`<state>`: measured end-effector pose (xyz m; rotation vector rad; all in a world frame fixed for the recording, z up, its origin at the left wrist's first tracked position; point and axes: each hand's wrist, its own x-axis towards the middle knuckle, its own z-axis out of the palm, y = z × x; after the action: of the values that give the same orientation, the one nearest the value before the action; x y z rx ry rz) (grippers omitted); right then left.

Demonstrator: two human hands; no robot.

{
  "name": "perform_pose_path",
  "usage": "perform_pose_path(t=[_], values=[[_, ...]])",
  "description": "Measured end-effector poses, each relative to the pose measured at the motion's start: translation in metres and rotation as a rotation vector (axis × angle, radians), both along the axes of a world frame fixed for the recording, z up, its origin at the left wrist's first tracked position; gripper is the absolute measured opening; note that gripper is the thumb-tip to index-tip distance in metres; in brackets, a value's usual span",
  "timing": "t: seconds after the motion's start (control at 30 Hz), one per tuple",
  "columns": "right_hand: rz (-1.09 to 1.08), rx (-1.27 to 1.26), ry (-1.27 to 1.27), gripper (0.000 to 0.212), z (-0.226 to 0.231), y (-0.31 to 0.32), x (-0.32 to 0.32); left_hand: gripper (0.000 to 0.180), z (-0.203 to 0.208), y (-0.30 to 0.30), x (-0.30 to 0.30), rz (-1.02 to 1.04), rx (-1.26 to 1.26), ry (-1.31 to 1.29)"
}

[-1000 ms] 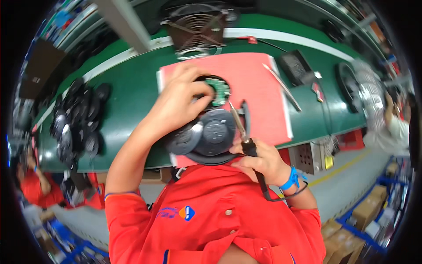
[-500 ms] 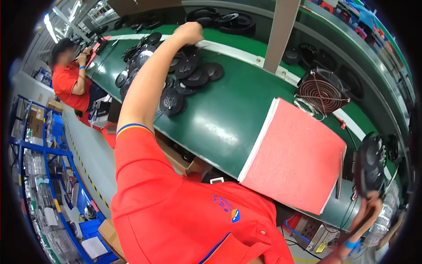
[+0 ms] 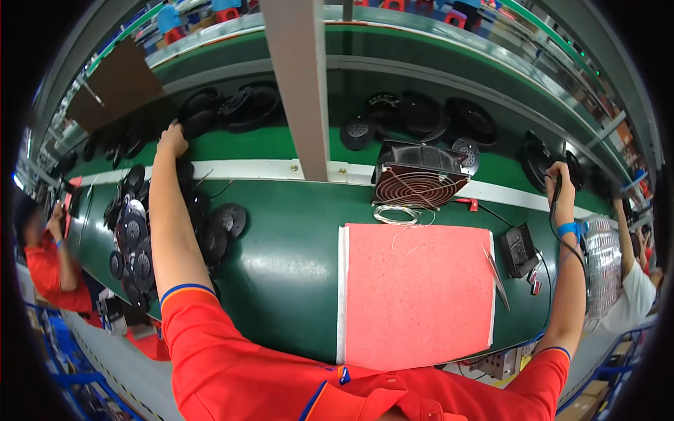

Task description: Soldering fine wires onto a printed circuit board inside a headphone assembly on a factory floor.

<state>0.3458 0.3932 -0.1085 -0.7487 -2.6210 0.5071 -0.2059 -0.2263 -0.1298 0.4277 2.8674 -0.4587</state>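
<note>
The person's left hand (image 3: pixel 174 139) is stretched across the counter (image 3: pixel 281 295), its fingers just beside black round parts (image 3: pixel 200 116); whether they grip one is unclear. Nearer the person than those fingers lie heaped perforated black discs (image 3: pixel 132 230). The right hand's (image 3: pixel 562 181) fingers are by a black round unit (image 3: pixel 536 160), a black cable (image 3: pixel 557 203) hanging below them. Between both hands' fingers, closer to the person, are a wire-guarded fan (image 3: pixel 419 186), a salmon-red mat (image 3: pixel 419 298) and tweezers (image 3: pixel 497 277).
</note>
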Motion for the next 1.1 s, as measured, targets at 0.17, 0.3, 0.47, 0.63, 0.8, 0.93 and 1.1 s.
perform_pose_path(t=[0.17, 0.3, 0.47, 0.63, 0.8, 0.93, 1.1], values=[[0.097, -0.072, -0.126, 0.024, 0.066, -0.068, 0.013, 0.033, -0.016, 0.011, -0.020, -0.093, -0.017, -0.160], [0.049, 0.042, -0.128, 0.024, 0.102, -0.123, 0.056, 0.028, -0.005, 0.095, -0.022, -0.286, 0.109, 0.180], [-0.075, 0.125, -0.199, 0.025, 0.119, -0.149, 0.086, 0.027, 0.095, 0.151, -0.035, -0.430, 0.540, 0.519], [-0.028, 0.154, 0.022, 0.027, 0.116, -0.147, 0.045, 0.043, 0.193, 0.098, 0.056, -0.625, 1.155, 0.348], [0.263, 0.109, 0.181, 0.028, 0.107, -0.148, -0.048, 0.045, 0.195, 0.149, 0.171, -0.305, 1.288, -0.390], [0.386, 0.019, 0.422, 0.030, 0.101, -0.167, -0.106, 0.043, 0.149, 0.226, 0.216, -0.262, 1.151, -1.066], [0.547, 0.027, 0.407, 0.029, 0.096, -0.179, -0.129, 0.036, 0.119, 0.235, 0.214, -0.730, 0.951, -0.461]])
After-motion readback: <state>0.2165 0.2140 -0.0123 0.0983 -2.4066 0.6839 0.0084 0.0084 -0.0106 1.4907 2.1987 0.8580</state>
